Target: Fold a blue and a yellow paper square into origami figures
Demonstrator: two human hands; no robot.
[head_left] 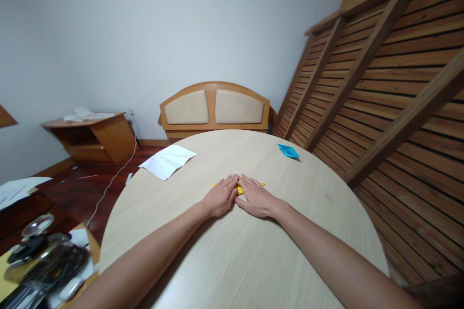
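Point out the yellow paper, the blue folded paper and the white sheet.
Yellow paper [239, 190], head view: small exposed patch near its middle.
Blue folded paper [289, 150], head view: middle of its upper side.
White sheet [167, 161], head view: middle of its creased face.

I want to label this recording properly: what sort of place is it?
Probably a bedroom: there is a headboard, a cabinet to its left and, at right, a slatted frame like a bed base.

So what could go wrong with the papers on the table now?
Crooked creases: the left hand and right hand cover much of the yellow paper, so a bad fold might go unseen.
Falling: the white sheet lies by the edge of the table, so a bump could knock it off.
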